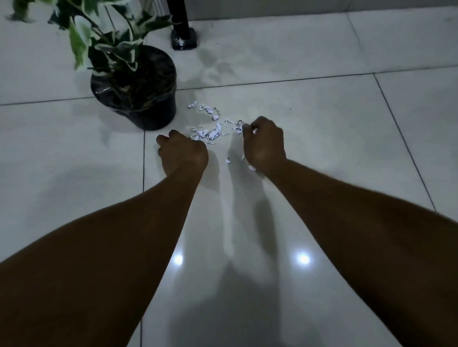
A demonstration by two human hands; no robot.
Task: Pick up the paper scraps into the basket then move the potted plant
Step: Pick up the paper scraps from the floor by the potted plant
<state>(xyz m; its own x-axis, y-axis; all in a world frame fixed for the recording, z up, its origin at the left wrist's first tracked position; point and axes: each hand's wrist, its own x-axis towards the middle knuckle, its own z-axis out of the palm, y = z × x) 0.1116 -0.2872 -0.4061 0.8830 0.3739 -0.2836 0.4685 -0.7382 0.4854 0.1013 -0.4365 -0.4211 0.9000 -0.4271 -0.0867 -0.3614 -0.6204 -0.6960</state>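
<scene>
White paper scraps (214,126) lie scattered on the tiled floor (315,119) just right of the potted plant (133,88); the left hand (183,152) is curled closed at their near edge, the right hand (264,144) pinches scraps at their right edge

The scene is dim and bluish. Two small bright glare spots sit on the glossy pale tiled floor (329,104), which carries soft arm shadows. The variegated green-and-white leaves (79,35) are blurred; wide-angle distortion bends the tile lines.
</scene>
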